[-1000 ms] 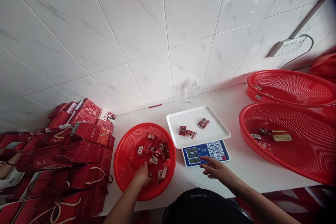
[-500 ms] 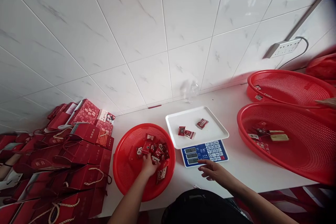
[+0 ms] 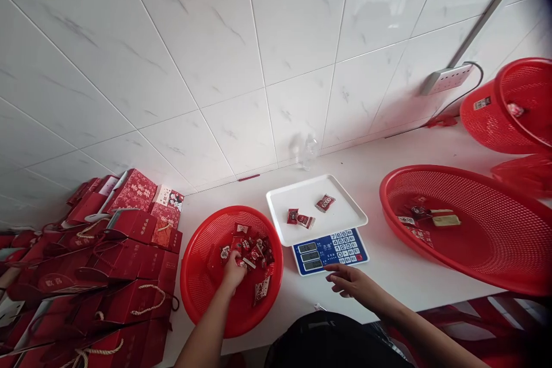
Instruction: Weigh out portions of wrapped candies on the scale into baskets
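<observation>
My left hand reaches down into a round red mesh basket, its fingers closed at a small wrapped snack packet among several red and white ones. The fingertips are partly hidden. To the right, my right hand hovers with fingers stretched forward and nothing in them, just in front of the blue keypad of a digital scale. On the scale lies a white tray bearing three red wrapped packets, two of them close together and one apart.
Red gift boxes with rope handles are piled at the left. A large red basket with a few packets stands at right; another red basket is tilted behind it. A power strip hangs on the tiled wall; a clear object stands near it.
The far right basket has been raised and tipped up; the person's hand seen at its edge is out of view. My left hand has shifted slightly among the packets; my right hand stays by the scale.
</observation>
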Tool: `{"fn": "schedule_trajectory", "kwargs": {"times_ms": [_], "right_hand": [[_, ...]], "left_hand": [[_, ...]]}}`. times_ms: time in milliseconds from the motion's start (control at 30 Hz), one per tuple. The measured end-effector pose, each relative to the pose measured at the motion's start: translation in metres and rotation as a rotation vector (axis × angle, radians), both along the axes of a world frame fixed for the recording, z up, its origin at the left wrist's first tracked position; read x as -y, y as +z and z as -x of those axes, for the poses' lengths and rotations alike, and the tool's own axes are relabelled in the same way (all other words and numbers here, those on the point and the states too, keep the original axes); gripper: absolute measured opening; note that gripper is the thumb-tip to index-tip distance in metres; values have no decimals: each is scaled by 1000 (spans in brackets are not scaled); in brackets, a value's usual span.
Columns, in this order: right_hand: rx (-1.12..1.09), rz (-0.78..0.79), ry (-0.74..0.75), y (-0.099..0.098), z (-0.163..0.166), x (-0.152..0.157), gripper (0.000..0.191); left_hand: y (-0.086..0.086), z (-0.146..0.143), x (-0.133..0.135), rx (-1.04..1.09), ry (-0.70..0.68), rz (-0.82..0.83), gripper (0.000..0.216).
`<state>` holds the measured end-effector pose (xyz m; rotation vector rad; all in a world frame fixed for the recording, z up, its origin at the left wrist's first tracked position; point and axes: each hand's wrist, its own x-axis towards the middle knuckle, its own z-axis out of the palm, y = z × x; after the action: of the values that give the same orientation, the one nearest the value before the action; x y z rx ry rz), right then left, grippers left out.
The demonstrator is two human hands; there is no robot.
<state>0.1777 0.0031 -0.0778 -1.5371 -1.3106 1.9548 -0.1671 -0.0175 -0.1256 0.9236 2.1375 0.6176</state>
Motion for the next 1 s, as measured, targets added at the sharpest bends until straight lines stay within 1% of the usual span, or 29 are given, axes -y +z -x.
{"fn": "schedule_trajectory", "kwargs": {"times_ms": [100,167,200,300,400,500,600,733,800,867,933,1000], "right_hand": [[-7,-4,8,-1,1,-1,47],[-15,-11,14,-2,2,-3,47],[-18,-15,15,-2,3,-4,46],[-25,-32,25,0,4,-6,44],[-36,-51,45,4,4,-7,42],[-32,-61,15,8,-1,-6,42],[-23,-54,-30,11,-10,-5,41],[-4,-44,-71,10,-23,-5,40],[6,-48,-89,7,-27,-6,39],[4,-56,-91,4,-29,-9,38],[0,-65,-81,3,-30,-11,39],[5,-80,-74,4,-29,-14,39]], "left_hand": [[21,5,-6,-7,62,-28,37],[41,-1,-17,12,63,-80,40],[52,-9,-25,35,42,-113,40],[81,-48,-54,172,-81,-222,45],[98,-96,-86,272,-216,-273,50],[103,-132,-113,288,-344,-239,54],[101,-149,-133,308,-426,-202,58],[98,-154,-148,339,-464,-159,74],[97,-155,-151,367,-481,-151,82],[98,-157,-153,362,-497,-165,85],[98,-159,-154,287,-515,-197,80],[97,-160,-155,194,-529,-226,68]]}}
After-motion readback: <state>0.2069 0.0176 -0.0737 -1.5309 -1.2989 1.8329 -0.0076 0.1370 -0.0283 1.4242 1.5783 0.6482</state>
